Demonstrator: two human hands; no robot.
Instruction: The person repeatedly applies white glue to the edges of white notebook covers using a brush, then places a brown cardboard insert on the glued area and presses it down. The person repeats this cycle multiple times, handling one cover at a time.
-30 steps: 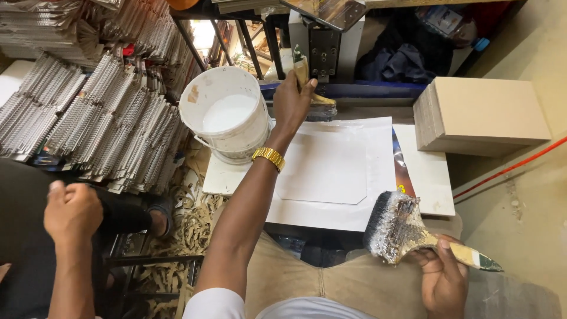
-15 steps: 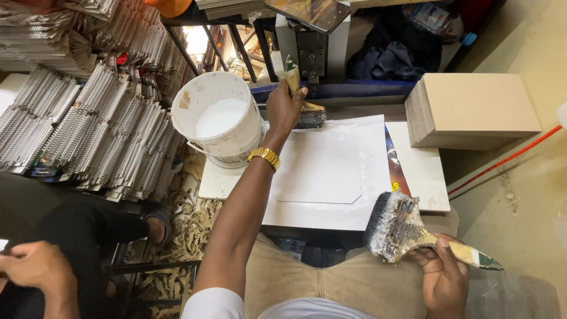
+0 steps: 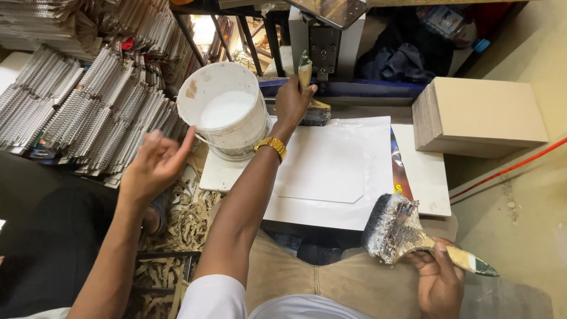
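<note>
Bookbinding workshop floor.
Stacked grey spiral-bound pads (image 3: 77,112), a white glue bucket (image 3: 224,112) and cardboard offcuts (image 3: 183,218) indicated it.

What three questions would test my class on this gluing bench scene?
1. True or false: the right hand holds a wide paintbrush whose bristles are smeared white.
2. What fills the white bucket? A) white liquid B) sand C) nails
3. What does the left hand, on the arm with the gold wristwatch, grip?

Key: 1 true. 2 A. 3 the handle of a small brush, beside the bucket at the far edge of the white sheet.
</note>
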